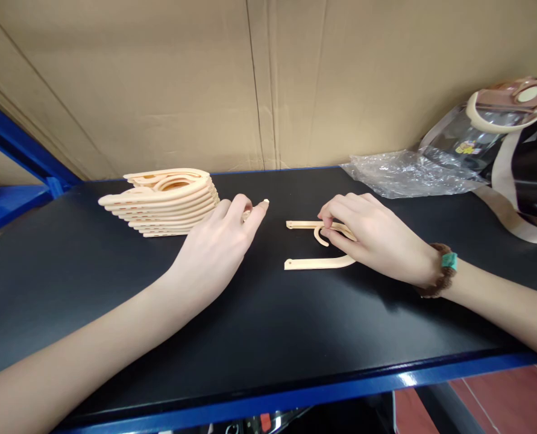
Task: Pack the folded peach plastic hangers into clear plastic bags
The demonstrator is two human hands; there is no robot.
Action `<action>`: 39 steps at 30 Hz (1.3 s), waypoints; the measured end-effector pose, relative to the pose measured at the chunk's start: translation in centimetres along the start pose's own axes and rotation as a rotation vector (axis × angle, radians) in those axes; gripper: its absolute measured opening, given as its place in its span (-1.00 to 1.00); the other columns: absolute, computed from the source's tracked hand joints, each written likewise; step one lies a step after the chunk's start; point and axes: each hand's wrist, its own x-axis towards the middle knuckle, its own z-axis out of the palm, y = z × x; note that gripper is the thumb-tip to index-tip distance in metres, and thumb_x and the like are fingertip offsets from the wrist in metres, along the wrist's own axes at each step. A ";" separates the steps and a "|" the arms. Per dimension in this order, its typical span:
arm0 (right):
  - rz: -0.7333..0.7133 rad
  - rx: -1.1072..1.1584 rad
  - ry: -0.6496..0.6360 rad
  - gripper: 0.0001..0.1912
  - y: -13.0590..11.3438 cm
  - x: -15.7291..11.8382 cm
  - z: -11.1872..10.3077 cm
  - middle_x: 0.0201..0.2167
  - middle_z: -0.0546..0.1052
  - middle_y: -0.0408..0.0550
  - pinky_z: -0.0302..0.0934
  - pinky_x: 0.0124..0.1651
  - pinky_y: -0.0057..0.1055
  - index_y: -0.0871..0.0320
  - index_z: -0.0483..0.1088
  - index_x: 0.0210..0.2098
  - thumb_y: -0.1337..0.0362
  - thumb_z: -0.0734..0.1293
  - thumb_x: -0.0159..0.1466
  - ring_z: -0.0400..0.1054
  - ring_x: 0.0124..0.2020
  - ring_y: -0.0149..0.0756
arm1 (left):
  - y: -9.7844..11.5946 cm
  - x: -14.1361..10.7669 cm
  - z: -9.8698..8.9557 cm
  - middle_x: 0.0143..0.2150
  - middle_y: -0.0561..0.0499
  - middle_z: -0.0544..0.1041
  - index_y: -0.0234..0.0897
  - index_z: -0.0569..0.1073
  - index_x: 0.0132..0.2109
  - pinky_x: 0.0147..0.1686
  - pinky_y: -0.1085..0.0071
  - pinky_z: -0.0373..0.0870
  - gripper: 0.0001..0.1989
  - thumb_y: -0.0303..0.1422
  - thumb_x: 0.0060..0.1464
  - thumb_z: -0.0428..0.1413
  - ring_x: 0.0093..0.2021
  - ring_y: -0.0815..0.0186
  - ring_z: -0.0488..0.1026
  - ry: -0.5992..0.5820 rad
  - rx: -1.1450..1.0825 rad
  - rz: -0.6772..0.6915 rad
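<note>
A neat stack of cream plastic folding clothes hangers (160, 205) sits on the left of the black surface. Just to its right, my left hand (220, 241) is closed, fingers curled under and thumb reaching forward. A pale bit shows between its fingers, too small to name. On the right, a cream folding hanger (316, 263) lies flat, two arms pointing left and a curved hook (321, 237) between them. Thumb and fingers of my right hand (363, 226) pinch it near the hook and cover its right end.
A cardboard wall (182, 78) rises behind the black shelf (250, 337), which has a blue metal edge (295, 401). At the back right lie crumpled clear plastic (395, 172) and a clear bottle (476, 135) with a brown lid and strap. A blue post (19, 144) stands left.
</note>
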 end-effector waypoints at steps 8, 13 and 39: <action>-0.232 0.191 -0.104 -0.77 -0.5 -0.2 -0.5 0.01 0.44 0.05 0.12 0.02 -0.16 0.11 0.43 -0.29 0.07 0.32 0.30 0.29 0.00 -0.14 | 0.9 -0.1 0.2 -0.15 -0.08 0.45 -0.31 0.39 0.13 -0.65 0.44 0.10 -0.65 -0.45 0.25 -0.07 -0.36 0.25 0.46 -0.032 -0.094 -0.140; -0.240 0.201 -0.123 -0.82 -0.5 -0.4 -0.2 -0.02 0.43 0.02 0.15 -0.04 -0.21 0.11 0.46 -0.31 0.19 0.27 0.34 0.30 -0.07 -0.19 | 1.1 -0.1 -0.2 -0.21 -0.03 0.45 -0.24 0.41 0.10 -0.68 0.48 0.02 -0.71 -0.36 0.29 -0.05 -0.44 0.29 0.44 -0.035 -0.119 -0.152; -0.139 0.265 -0.119 -0.81 -0.5 -0.4 0.3 -0.31 0.43 -0.06 0.23 -0.27 -0.38 0.17 0.37 -0.24 0.26 0.17 0.41 0.31 -0.32 -0.31 | 1.8 -0.2 -0.3 -0.64 0.10 0.32 -0.24 0.19 -0.56 -0.57 0.43 0.01 -0.70 -0.36 0.14 -0.14 -0.63 0.36 0.24 -0.236 -0.582 -0.085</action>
